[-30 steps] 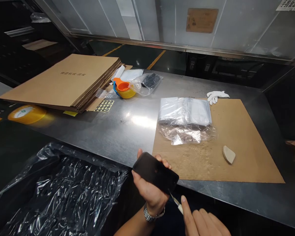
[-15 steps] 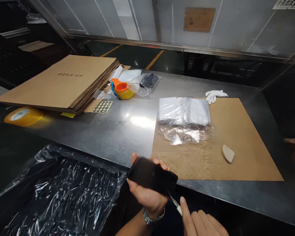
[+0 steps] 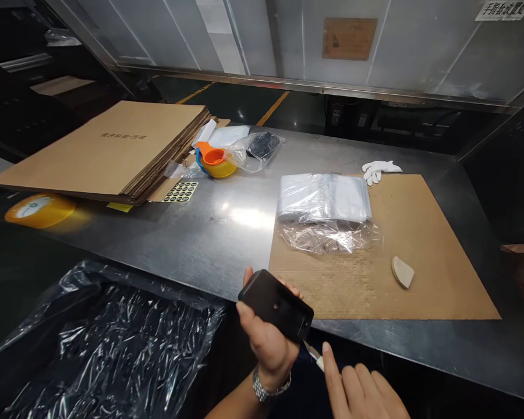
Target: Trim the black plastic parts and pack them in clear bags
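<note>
My left hand, with a metal watch band on its wrist, is wrapped round a black plastic case shaped like a rounded box. A small round mark or hole shows in the middle of the case's upper face. My right hand grips a white-handled knife, its index finger laid along the handle. The knife's thin blade points up and left, its tip at the lower right corner of the case. Whether the blade touches the case I cannot tell.
A cardboard sheet on the metal table bears plastic bags and a beige wedge-shaped piece. A white glove, tape rolls and stacked cardboard lie farther back. Black plastic sheeting fills the lower left.
My left hand has turned the black case, so its face with the round mark now shows. The knife blade stays near its lower right corner; my right hand has shifted slightly right.
</note>
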The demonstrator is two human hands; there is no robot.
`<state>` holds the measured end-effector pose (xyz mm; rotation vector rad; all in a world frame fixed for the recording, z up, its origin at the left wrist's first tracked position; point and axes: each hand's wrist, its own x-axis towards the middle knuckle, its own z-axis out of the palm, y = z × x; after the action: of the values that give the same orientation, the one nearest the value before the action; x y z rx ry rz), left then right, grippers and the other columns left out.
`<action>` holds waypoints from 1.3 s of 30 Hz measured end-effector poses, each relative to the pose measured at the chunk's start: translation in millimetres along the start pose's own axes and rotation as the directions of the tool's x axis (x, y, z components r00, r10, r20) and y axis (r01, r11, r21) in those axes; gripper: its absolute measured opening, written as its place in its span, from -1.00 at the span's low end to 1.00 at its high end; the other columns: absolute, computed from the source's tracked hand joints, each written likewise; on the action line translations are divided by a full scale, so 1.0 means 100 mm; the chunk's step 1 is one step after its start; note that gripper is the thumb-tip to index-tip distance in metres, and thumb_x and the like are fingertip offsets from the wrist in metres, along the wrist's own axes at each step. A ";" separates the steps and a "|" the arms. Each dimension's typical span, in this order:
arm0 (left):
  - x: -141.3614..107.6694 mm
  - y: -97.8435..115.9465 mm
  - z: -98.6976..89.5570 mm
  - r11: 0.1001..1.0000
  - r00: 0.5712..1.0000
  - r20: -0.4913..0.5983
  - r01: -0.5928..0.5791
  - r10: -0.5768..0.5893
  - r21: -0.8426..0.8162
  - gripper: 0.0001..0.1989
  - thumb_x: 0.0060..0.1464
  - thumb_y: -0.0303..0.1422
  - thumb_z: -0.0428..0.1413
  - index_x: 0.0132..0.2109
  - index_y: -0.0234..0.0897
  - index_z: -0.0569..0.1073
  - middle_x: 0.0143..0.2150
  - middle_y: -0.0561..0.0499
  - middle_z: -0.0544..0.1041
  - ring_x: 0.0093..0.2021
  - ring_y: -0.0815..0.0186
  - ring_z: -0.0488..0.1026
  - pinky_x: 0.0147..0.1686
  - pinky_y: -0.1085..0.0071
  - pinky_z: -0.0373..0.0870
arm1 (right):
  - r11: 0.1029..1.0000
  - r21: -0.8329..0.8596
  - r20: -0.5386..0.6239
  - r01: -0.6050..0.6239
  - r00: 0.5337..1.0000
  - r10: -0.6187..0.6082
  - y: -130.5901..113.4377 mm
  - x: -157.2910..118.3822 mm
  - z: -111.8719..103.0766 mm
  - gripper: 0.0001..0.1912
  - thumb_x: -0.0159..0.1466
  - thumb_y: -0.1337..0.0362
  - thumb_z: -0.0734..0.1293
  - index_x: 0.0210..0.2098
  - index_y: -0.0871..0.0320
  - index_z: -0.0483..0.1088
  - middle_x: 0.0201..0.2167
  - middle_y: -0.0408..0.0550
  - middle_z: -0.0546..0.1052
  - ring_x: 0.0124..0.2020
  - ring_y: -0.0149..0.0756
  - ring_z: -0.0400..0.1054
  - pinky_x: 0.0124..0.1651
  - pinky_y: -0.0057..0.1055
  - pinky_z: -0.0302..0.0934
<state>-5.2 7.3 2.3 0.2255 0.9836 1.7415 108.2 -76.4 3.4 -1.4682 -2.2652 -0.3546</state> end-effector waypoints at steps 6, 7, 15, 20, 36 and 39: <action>0.08 0.00 -0.01 0.971 0.971 -0.034 0.237 -0.236 0.016 -0.55 0.12 -0.06 -0.13 0.15 0.03 0.21 -0.42 0.08 0.41 -0.51 0.35 0.40 -0.51 0.43 0.38 | 0.996 -0.027 0.051 0.090 0.995 -0.088 0.24 0.00 0.02 -0.73 0.26 0.46 0.13 -0.14 0.36 0.41 -0.71 -0.19 0.28 -0.69 -0.46 0.18 -0.56 -0.42 0.03; 0.09 0.00 -0.01 0.963 0.963 -0.030 0.269 -0.269 0.011 -0.55 0.12 -0.07 -0.12 0.15 0.02 0.21 -0.43 0.08 0.41 -0.52 0.35 0.39 -0.52 0.43 0.38 | 0.998 -0.001 0.059 0.070 0.996 -0.070 0.26 -0.01 0.03 -0.73 0.26 0.46 0.13 -0.16 0.36 0.41 -0.69 -0.17 0.30 -0.67 -0.45 0.20 -0.55 -0.42 0.06; 0.09 -0.01 0.02 0.900 0.900 -0.027 0.434 -0.435 -0.020 -0.56 0.12 -0.12 -0.10 0.12 -0.09 0.25 -0.47 0.07 0.39 -0.56 0.36 0.38 -0.56 0.45 0.36 | 0.786 0.548 0.380 -0.285 0.922 0.070 0.17 0.04 0.02 -0.77 0.29 0.42 0.06 -0.17 0.19 0.30 -0.48 -0.11 0.41 -0.51 -0.41 0.35 -0.49 -0.55 0.24; 0.04 -0.08 -0.01 0.865 0.865 -0.041 0.502 -0.501 0.018 -0.53 0.07 -0.07 -0.04 0.08 -0.16 0.28 -0.48 0.07 0.41 -0.58 0.37 0.39 -0.60 0.49 0.34 | 0.615 0.735 0.254 -0.285 0.957 0.141 0.08 0.18 0.14 -0.75 0.30 0.35 0.12 -0.07 0.22 0.30 -0.46 -0.09 0.46 -0.52 -0.44 0.36 -0.48 -0.56 0.25; 0.17 -0.13 -0.06 0.796 0.795 -0.030 0.605 -0.606 -0.026 -0.62 0.13 -0.09 -0.11 0.00 -0.16 0.31 -0.51 0.08 0.40 -0.58 0.35 0.39 -0.60 0.48 0.33 | 0.740 0.584 0.254 -0.334 0.941 0.224 0.18 -0.08 0.28 -0.72 0.33 0.18 0.12 -0.47 0.15 0.25 -0.64 -0.20 0.32 -0.65 -0.47 0.23 -0.57 -0.54 0.09; 0.16 -0.11 -0.07 0.802 0.802 0.008 0.597 -0.597 0.000 -0.58 0.14 -0.09 -0.13 0.11 -0.07 0.23 -0.49 0.08 0.38 -0.57 0.34 0.39 -0.59 0.46 0.34 | 0.716 0.526 0.355 -0.459 0.884 0.306 0.29 -0.08 0.16 -0.67 0.35 0.08 0.02 -0.21 0.15 0.28 -0.51 -0.15 0.44 -0.54 -0.42 0.36 -0.50 -0.55 0.20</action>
<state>-7.4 18.4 -14.6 -0.0833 0.9192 1.1540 134.7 -64.0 -14.8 -1.6158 -1.8808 0.6590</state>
